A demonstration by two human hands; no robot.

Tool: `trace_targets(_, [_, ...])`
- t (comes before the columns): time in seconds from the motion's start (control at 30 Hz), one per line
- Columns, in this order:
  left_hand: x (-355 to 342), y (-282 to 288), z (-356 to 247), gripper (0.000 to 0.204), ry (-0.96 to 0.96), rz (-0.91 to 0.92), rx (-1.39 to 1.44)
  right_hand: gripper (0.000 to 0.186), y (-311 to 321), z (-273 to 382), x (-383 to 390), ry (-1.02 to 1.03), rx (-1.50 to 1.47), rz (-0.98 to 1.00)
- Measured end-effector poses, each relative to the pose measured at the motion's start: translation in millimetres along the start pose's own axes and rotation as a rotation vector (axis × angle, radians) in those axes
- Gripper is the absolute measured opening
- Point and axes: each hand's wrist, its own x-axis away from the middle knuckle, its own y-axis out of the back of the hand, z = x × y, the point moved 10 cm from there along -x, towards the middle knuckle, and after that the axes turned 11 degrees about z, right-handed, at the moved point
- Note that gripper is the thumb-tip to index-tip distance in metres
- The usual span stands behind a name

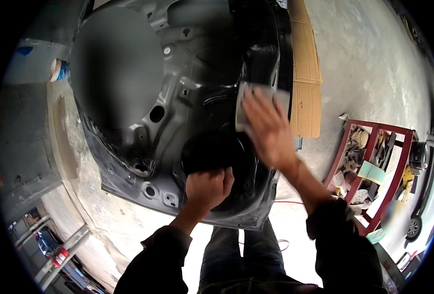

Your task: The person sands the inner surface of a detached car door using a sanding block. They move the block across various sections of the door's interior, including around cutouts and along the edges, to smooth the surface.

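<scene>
A car door (212, 73) lies before me, its black and grey inner side up, with cut-outs and holes. My left hand (207, 188) is closed at the near rim of a dark round opening, its fingers curled over the metal and partly out of sight. Near the door's right edge my right hand (268, 122) presses a grey rectangular sheet (243, 110) against the surface. That hand is blurred, its fingers stretched over the sheet. Whether the sheet is a sanding sheet or a cloth, I cannot tell.
Cardboard (306, 78) lies along the door's right side. A dark red metal frame (370, 161) at the right holds several round pads and scraps. A thin red hose (291, 202) runs on the floor. At the left stand a round tub (57, 70) and a metal rack (55, 259).
</scene>
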Motion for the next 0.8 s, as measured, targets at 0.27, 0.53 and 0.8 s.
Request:
trace_targets(0.27, [4.0, -3.9, -2.7, 0.046, 0.008, -0.062, 0.010, 0.065, -24.6, 24.5, 79.8, 0.001, 0.012, 0.251])
trace_targets(0.53, [-1.7, -2.8, -1.9, 0.051, -0.035, -0.105, 0.074, 0.056, -8.0, 34.8, 19.3, 0.061, 0.026, 0.119])
trace_targets(0.8, [8.8, 0.3, 31.4, 0.047, 0.087, -0.183, 0.659, 0.054, -67.2, 135.2, 153.0, -0.035, -0.140, 0.310])
